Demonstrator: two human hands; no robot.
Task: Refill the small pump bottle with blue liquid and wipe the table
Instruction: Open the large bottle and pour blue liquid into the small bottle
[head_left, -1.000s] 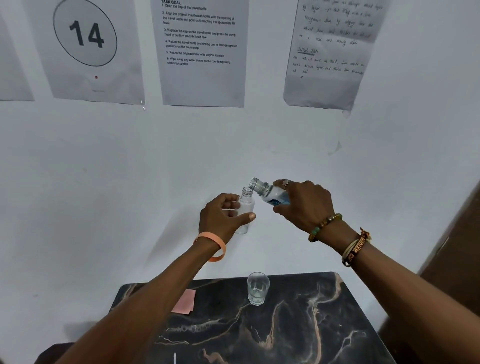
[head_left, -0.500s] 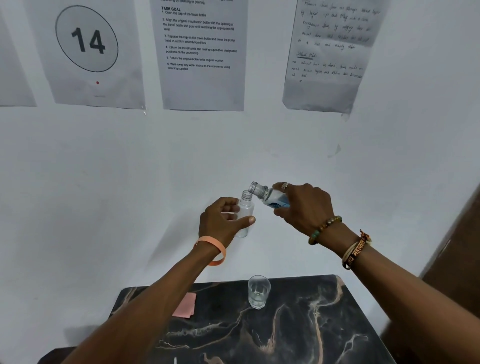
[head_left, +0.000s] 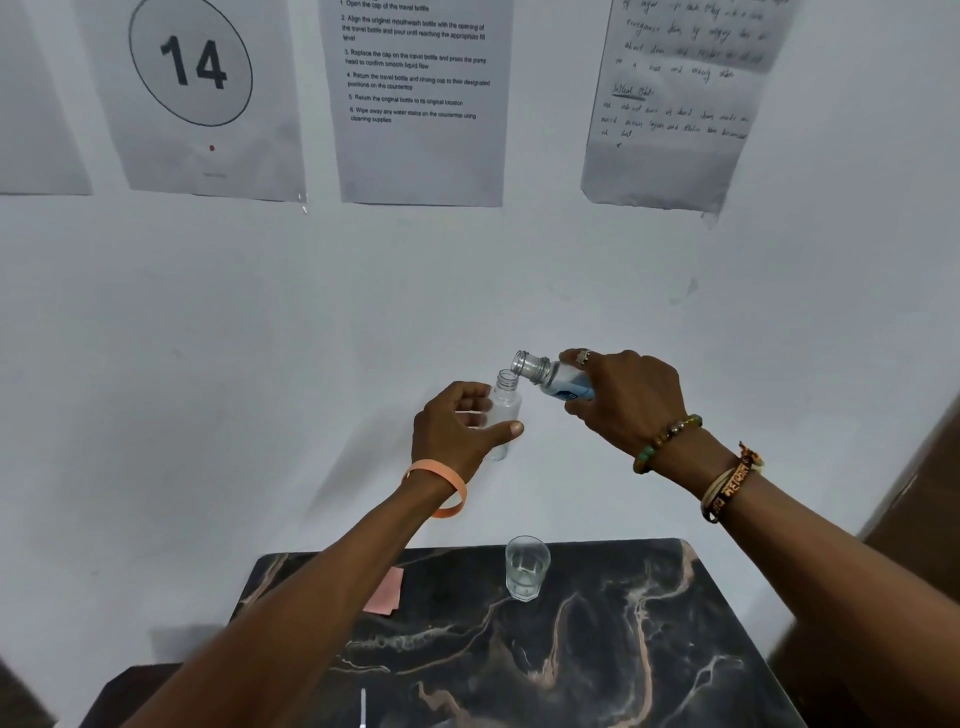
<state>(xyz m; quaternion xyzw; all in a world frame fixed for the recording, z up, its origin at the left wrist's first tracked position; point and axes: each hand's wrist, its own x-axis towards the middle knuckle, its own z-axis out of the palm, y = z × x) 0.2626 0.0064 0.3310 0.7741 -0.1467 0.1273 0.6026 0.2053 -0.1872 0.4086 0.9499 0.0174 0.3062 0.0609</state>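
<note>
Head: clear small bottle (head_left: 506, 410), threaded-neck refill bottle (head_left: 551, 375)

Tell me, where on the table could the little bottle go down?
Best spot: the bare table right of the glass, out to the right edge. The middle, nearer than the glass, is free too. The left back corner is crowded: a pink sheet lies there, partly behind the left forearm.

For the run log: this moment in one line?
step: pour | left hand: holds small bottle upright, uncapped | right hand: tilts refill bottle, mouth near its neck | flow: cannot tell | glass: on table
</note>
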